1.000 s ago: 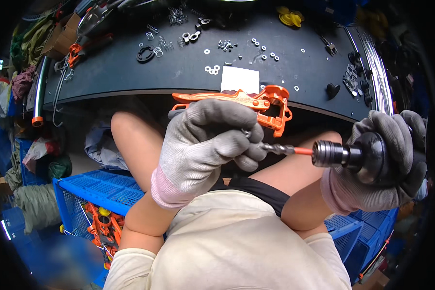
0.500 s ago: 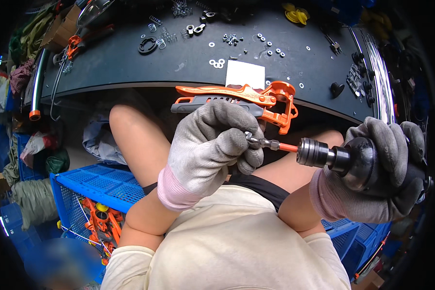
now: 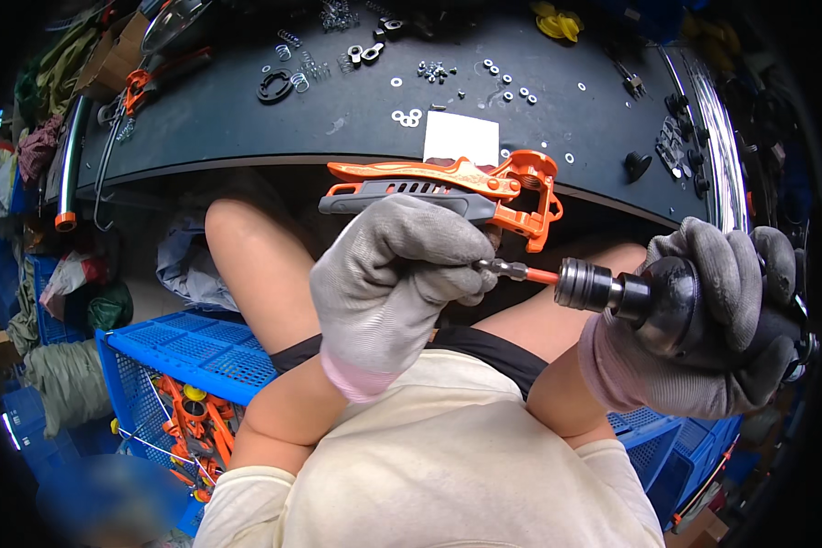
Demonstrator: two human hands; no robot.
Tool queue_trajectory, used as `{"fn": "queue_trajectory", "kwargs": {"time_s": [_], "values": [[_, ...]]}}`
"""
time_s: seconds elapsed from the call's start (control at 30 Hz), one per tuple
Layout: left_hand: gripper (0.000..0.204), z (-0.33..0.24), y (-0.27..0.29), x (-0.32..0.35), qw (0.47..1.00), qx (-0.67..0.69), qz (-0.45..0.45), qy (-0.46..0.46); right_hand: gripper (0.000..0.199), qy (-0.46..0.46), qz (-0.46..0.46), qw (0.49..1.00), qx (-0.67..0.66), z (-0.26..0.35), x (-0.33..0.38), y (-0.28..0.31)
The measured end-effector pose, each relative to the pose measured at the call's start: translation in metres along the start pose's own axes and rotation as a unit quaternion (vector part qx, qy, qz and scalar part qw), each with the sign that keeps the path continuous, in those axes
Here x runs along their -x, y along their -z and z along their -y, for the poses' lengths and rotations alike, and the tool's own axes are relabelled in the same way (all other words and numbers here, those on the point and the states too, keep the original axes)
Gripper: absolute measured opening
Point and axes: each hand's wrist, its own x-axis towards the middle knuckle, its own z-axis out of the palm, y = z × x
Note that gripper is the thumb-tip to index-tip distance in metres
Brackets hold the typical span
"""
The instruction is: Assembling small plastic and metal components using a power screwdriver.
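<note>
Clamp tool (image 3: 447, 187) gripped in left hand (image 3: 397, 283), fingers curled tight; right hand (image 3: 703, 320) wrapped round drill (image 3: 612, 290); keep bit (image 3: 521, 271) square on screw, steady pressure

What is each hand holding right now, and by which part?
The left hand grips the orange and grey hand tool by its grey handle, close under the orange lever. The right hand holds the power screwdriver around its black body, behind the chuck.

Showing glossy orange and matt grey plastic on the hand tool (image 3: 447, 187). Gleaming as smooth metal, the drill chuck (image 3: 583, 284) just below it. Looking knitted, rough grey cloth on both gloves: left hand (image 3: 393, 279), right hand (image 3: 703, 329).
</note>
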Motion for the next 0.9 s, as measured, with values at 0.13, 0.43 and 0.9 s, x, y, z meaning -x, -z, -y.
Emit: {"fn": "queue_trajectory", "kwargs": {"time_s": [0.13,0.43,0.9], "values": [[0.026,0.001,0.010,-0.006,0.973,-0.194,0.058,-0.106,0.036,0.006,0.010,1.000,0.006,0.010,-0.001,0.011],[0.025,-0.010,0.019,-0.037,0.683,-0.713,0.135,-0.081,0.043,-0.031,0.033,0.999,0.025,0.033,-0.016,0.045],[0.024,0.002,0.025,-0.034,0.711,-0.691,0.130,-0.029,0.054,-0.075,0.122,0.963,0.228,0.031,-0.049,0.058]]}}
